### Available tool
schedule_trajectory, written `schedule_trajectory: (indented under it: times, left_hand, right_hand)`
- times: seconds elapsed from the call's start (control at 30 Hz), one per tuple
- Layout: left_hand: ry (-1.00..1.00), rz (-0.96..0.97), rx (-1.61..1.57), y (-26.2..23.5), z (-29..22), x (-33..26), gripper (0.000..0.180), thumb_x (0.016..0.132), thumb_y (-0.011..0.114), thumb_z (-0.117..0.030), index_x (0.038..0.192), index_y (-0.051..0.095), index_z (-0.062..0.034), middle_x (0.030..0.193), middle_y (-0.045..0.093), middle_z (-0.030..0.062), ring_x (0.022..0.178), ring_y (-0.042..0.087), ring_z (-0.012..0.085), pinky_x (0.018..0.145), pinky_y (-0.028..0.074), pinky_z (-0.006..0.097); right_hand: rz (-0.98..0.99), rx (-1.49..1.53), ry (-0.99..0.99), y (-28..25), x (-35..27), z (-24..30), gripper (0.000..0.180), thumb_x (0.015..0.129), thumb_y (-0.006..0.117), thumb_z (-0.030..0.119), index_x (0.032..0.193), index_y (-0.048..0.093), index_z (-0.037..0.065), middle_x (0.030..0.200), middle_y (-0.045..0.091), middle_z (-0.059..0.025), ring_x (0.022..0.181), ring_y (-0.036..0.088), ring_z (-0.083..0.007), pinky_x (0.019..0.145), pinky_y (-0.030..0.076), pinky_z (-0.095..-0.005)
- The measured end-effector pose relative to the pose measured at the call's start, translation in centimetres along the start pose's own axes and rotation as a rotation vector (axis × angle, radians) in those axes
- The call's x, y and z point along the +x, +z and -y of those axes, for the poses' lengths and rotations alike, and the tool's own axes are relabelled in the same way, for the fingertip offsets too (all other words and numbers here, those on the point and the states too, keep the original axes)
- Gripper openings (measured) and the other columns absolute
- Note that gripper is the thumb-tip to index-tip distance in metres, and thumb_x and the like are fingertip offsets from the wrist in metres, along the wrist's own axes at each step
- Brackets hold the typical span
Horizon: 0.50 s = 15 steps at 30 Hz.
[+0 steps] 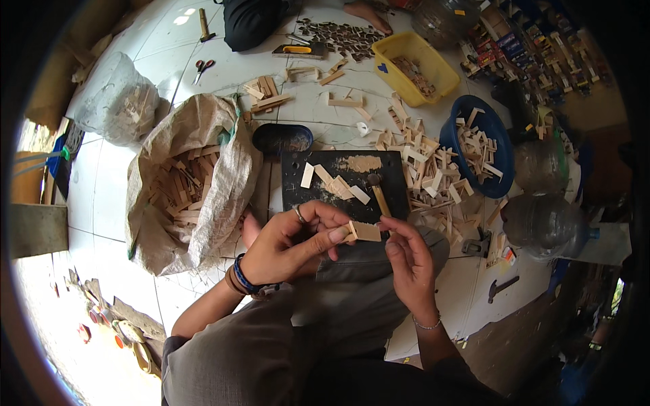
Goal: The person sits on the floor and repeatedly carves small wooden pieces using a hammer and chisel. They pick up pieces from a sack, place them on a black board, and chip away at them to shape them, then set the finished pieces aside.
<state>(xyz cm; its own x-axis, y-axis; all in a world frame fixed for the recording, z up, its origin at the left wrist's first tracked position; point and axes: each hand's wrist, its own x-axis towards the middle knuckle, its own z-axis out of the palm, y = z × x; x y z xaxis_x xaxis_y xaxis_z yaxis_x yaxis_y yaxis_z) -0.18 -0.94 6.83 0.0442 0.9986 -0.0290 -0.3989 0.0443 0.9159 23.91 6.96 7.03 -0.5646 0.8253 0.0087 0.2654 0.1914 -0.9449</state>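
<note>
Above my knees, my left hand pinches a small pale wooden piece between thumb and fingers. It looks like a flat block joined to a short strip at its left end. My right hand is at the block's right end, thumb and fingers curled close together; anything between them is too small to make out. Just beyond lies a black board bearing several loose wood strips, a patch of tan powder and a hammer with a wooden handle.
A woven sack full of wood strips stands left. Right of the board, a pile of small wooden pieces spreads beside a blue basin. Farther off are a yellow tub, scissors and another person's foot. A second hammer lies right.
</note>
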Motion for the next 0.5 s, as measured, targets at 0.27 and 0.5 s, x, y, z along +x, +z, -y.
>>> schedule_trajectory:
  times: [0.27,0.5]
  left_hand:
    - [-0.039,0.007,0.008,1.0,-0.6,-0.7,0.021,0.104,0.063,-0.012,0.119,0.059,0.0027,0.102,0.07,0.0085,0.082,0.064,0.0099,0.071,0.052,0.024]
    - [0.017,-0.001,-0.007,0.8,-0.1,-1.0,0.012,0.104,0.063,-0.008,0.111,0.056,-0.0002,0.103,0.074,0.0112,0.081,0.063,0.0087,0.07,0.052,0.024]
  right_hand:
    - [0.249,0.642,0.194,1.5,1.7,3.7,0.021,0.106,0.061,0.016,0.124,0.058,0.005,0.099,0.062,0.0002,0.083,0.057,-0.005,0.065,0.045,-0.0208]
    - [0.221,0.881,0.321,2.3,1.1,3.5,0.015,0.107,0.059,0.012,0.119,0.062,0.005,0.104,0.066,-0.0026,0.084,0.06,-0.0068,0.067,0.046,-0.0224]
